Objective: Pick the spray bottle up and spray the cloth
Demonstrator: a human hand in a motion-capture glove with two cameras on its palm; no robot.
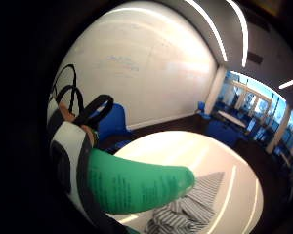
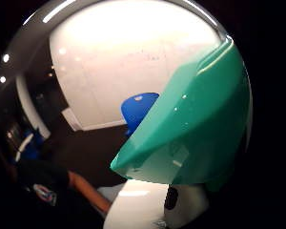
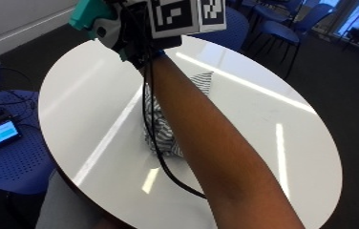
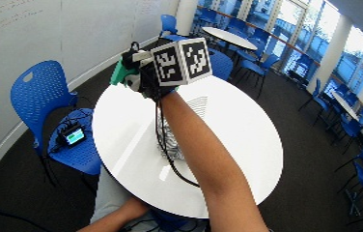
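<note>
Forearm, bare, reaches from the near edge of the round white desk (image 3: 84, 95) out over its top, ending in the right hand in its black glove (image 3: 135, 43) raised above the far side. The hand holds a green plastic spray bottle (image 3: 90, 16) clear of the desk surface. In the little finger side palm view the green bottle body (image 1: 136, 187) lies directly against the palm, with strapped fingers (image 1: 68, 146) wrapped round its side; in the thumb side palm view the bottle (image 2: 195, 129) fills much of the picture, close against the palm. The fingers are therefore closed in a grasp on the bottle. Whether a finger rests on a trigger cannot be told.

A crumpled grey-and-white striped cloth (image 3: 160, 133) lies on the desk below and beside the forearm, partly hidden by it in the outside view; one pointed corner (image 3: 204, 78) shows on the far side of the arm. In the little finger side palm view the cloth (image 1: 195, 204) lies on the desk just beyond the bottle's end, apart from it. The bottle is held above the desk, past the cloth, not touching it.

Beside the desk, a blue plastic chair (image 4: 72, 145) carries a small device with a lit screen (image 4: 74, 136). A second blue chair (image 4: 37, 92) stands by the white wall (image 4: 53, 34).
</note>
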